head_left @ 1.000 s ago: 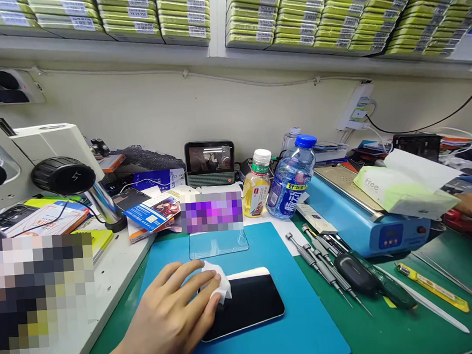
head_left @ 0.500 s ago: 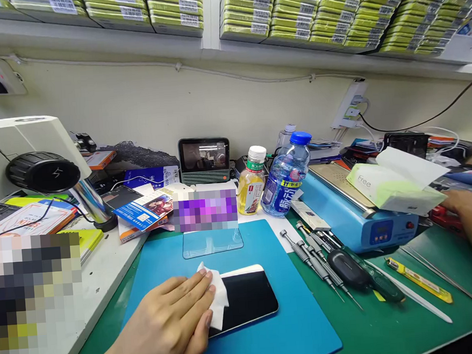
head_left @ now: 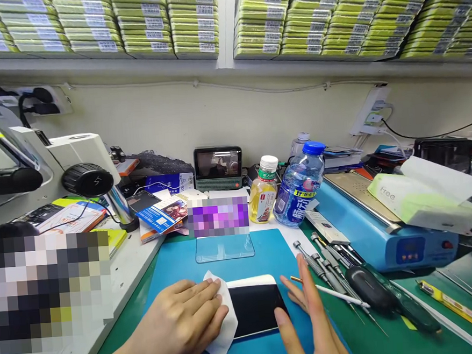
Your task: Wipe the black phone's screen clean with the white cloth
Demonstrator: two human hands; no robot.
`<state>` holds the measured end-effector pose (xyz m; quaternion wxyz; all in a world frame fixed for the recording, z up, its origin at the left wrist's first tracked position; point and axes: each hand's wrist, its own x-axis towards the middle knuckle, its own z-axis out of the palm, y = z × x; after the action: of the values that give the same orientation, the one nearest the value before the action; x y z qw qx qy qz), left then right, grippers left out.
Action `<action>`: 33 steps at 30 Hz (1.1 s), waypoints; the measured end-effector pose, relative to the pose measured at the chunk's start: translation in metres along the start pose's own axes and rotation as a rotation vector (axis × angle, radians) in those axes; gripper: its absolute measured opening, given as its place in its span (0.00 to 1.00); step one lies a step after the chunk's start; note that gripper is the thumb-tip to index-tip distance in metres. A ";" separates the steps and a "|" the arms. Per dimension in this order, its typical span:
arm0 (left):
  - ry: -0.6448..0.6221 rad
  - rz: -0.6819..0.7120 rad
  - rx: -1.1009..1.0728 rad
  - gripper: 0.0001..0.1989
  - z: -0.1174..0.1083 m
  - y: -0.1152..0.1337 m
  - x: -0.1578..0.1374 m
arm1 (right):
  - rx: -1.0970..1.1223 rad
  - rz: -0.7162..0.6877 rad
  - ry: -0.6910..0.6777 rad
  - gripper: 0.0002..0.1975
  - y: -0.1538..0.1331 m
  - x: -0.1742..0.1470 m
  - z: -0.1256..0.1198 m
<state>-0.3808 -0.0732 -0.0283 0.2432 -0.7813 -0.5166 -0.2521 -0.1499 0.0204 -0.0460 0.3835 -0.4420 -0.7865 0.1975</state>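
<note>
My left hand (head_left: pixel 189 318) lies over a white tissue (head_left: pixel 225 328), fingers together, pressing it onto the left part of a black-screened phone (head_left: pixel 255 310). A pale strip shows along the phone's far long edge. At the phone's right end is my right hand (head_left: pixel 313 322), its thumb by the corner and its fingers raised. A thin white stick (head_left: pixel 337 294) with a copper-coloured tip is caught between those fingers. The phone rests on a blue mat (head_left: pixel 172 257). Beyond it lies a clear glass sheet (head_left: pixel 225 249) with a dark border.
Several screwdrivers (head_left: pixel 325 268), a black case (head_left: pixel 363 284) and a yellow cutter (head_left: pixel 461 309) lie at right. Behind them stand a blue heating plate (head_left: pixel 386 242), a tissue pack (head_left: pixel 423 201) and two bottles, one large (head_left: pixel 297 194), one small (head_left: pixel 264 196). A microscope stand (head_left: pixel 84 155) is at left.
My right hand has come in beside the phone with the white stick. The tissue under my left hand is spread out more. The view has turned left, and a forearm at far right is out of sight.
</note>
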 end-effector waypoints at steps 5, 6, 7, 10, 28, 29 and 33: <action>-0.092 -0.014 0.088 0.16 -0.002 0.009 -0.001 | -0.025 -0.043 0.008 0.34 0.009 -0.002 -0.001; -0.108 -0.023 0.113 0.17 -0.003 0.012 -0.003 | -0.023 -0.046 0.002 0.34 0.009 -0.002 -0.002; -0.130 -0.029 0.145 0.18 -0.004 0.014 -0.004 | -0.020 -0.048 -0.001 0.34 0.010 -0.002 -0.002; -0.211 -0.026 0.261 0.21 -0.007 0.023 -0.014 | -0.009 -0.048 0.002 0.33 0.010 -0.001 -0.003; -0.145 -0.174 0.485 0.37 0.006 0.069 -0.023 | -0.065 -0.171 -0.126 0.36 0.021 0.002 -0.008; -0.149 -0.156 0.483 0.39 0.007 0.072 -0.029 | -0.072 -0.176 -0.133 0.37 0.021 0.002 -0.009; -0.235 -0.138 0.501 0.41 0.008 0.082 -0.050 | -0.078 -0.185 -0.133 0.37 0.021 0.001 -0.009</action>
<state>-0.3208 -0.1309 -0.0761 0.3492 -0.6839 -0.6393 -0.0403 -0.1320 0.0326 -0.0533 0.3296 -0.3682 -0.8547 0.1592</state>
